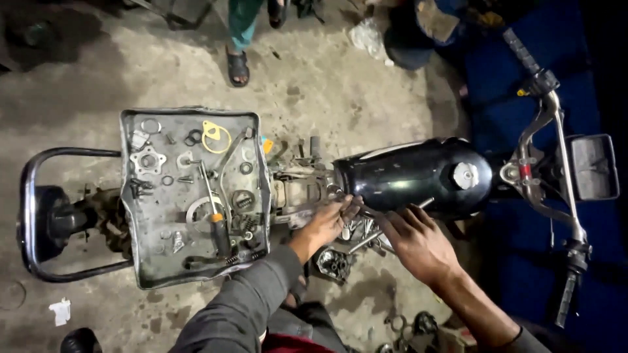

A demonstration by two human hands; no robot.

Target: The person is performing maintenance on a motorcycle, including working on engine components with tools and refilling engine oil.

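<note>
Your left hand reaches in under the rear end of the black fuel tank, its fingers bunched together on small engine parts there; what exactly they pinch is hidden in the shadow. Your right hand lies just beside it, fingers curled around a slim metal rod. The rod's long axis slants across the frame: its upper tip points up toward the tank's near side and the handlebar end, and its lower end drops toward the exposed engine below your wrists.

The motorcycle itself lies lengthwise from left to right, with the handlebar at the right and the rear grab rail at the left. Where the seat would sit, a dented metal tray rests on the frame, holding washers, springs, a yellow gasket at its far edge and an orange-handled screwdriver lying roughly from its far edge to its near edge. On the concrete floor beyond the tray another person's sandalled foot stands.
</note>
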